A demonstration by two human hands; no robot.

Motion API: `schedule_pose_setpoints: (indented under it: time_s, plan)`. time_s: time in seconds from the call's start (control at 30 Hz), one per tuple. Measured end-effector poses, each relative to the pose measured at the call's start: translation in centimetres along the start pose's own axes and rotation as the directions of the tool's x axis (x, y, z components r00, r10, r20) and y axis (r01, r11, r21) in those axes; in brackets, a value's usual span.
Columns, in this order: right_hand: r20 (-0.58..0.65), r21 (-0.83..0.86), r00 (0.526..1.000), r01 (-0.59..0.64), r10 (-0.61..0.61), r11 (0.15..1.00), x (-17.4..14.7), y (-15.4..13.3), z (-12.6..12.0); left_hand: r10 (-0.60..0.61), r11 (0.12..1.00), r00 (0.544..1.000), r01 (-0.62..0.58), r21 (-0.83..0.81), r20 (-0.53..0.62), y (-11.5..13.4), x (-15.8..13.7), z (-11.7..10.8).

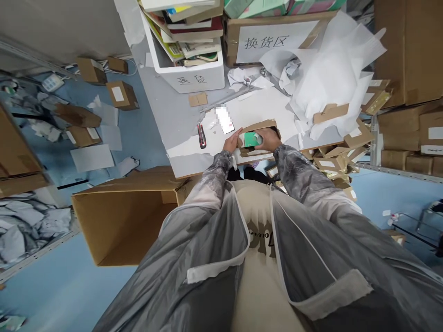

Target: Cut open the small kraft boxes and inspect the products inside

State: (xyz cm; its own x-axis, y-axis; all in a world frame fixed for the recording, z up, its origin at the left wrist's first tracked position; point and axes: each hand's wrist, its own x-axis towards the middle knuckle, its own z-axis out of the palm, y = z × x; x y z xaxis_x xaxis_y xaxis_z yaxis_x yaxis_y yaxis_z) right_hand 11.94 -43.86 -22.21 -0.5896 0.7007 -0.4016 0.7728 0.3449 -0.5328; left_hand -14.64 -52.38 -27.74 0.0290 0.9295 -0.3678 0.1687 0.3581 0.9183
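A small cardboard box (259, 125) with its flaps up is at the near edge of the table, close to my body. Inside it shows a green box (249, 139). My left hand (231, 143) grips the cardboard box by its left side. Over the right side, my right hand (268, 139) has its fingers closed around the end of the green box; some fingertips are hidden. Left of the hands lie a lit smartphone (227, 123) and a red and black box cutter (201, 135).
A white foam bin (204, 79) of books and a labelled carton (249, 44) stand at the table's back. White packing foam (328, 78) heaps on the right. A large open carton (128, 221) is at my left; small boxes (332, 162) pile beyond the table's right edge.
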Motion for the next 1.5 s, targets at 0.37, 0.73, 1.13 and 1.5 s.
schedule_pose_setpoints:
  time_s: [0.37, 0.73, 1.13, 1.5]
  plan:
    - [-0.187, 0.293, 0.981, 0.006, 0.051, 0.956, -3.2, -0.3, -0.4, 0.165, 0.973, 0.982, -0.178, 0.146, 0.093, 0.3, -1.2, 1.8]
    - [-0.395, 0.909, 0.794, 0.265, 0.461, 0.323, -5.7, -5.7, -4.1, 0.003, 0.969, 0.999, -0.012, 0.246, 0.039, 1.8, 2.0, 0.2]
    - [-0.138, 0.932, 0.756, 0.318, 0.640, -0.175, -6.5, -6.5, -9.0, 0.378, 0.880, 0.922, -0.331, 0.339, -0.080, 10.5, 1.9, 3.7]
    - [0.029, 0.992, 0.855, 0.038, 0.518, -0.118, -7.9, 5.4, -8.8, 0.172, 0.981, 0.879, -0.195, -0.006, -0.444, 15.9, 0.1, 7.7]
